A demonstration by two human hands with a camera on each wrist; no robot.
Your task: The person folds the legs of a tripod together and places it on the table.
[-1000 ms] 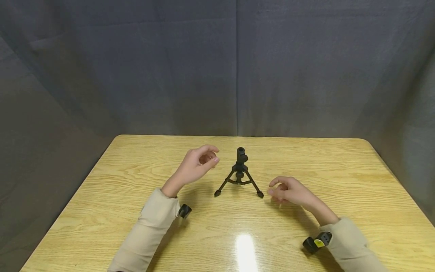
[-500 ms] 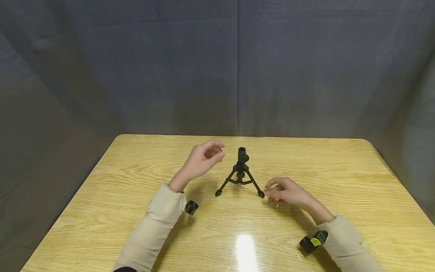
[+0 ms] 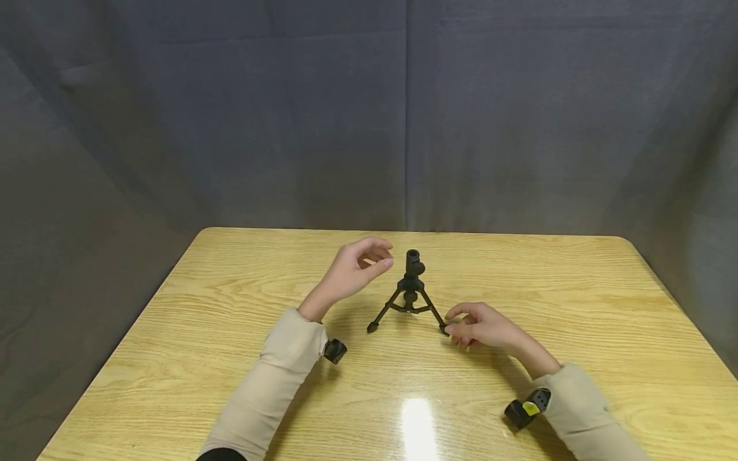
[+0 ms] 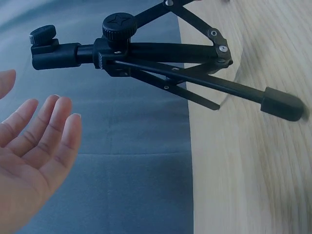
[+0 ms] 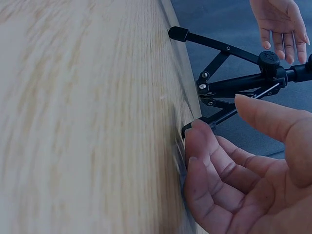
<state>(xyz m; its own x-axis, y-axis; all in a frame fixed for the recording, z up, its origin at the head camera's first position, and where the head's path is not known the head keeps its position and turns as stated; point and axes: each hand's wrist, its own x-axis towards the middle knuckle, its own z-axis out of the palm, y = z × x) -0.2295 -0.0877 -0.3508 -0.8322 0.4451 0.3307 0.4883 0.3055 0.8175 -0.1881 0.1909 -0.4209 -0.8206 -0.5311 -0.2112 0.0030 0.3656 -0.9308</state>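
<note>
A small black tripod (image 3: 411, 282) stands upright on the table with its legs spread. Left of its top hovers my left hand (image 3: 360, 266), fingers loosely bent and thumb apart; the left wrist view shows the palm (image 4: 29, 170) holding nothing, a gap away from the tripod's head (image 4: 56, 54). My right hand (image 3: 484, 325) is low at the tripod's right foot (image 3: 443, 328). In the right wrist view its thumb (image 5: 268, 114) and fingers (image 5: 214, 165) are apart, with the tripod leg (image 5: 219, 117) just beyond them; whether a fingertip touches it I cannot tell.
The wooden table (image 3: 190, 358) has rounded far corners and ends at a dark grey curtain (image 3: 288, 128). Black cameras sit on both wrists, the left camera (image 3: 335, 350) and the right camera (image 3: 521, 413) close above the tabletop.
My left hand has moved right and slightly away from me, closer to the tripod's top. My right hand has shifted left to the tripod's right foot. The tripod stands as before.
</note>
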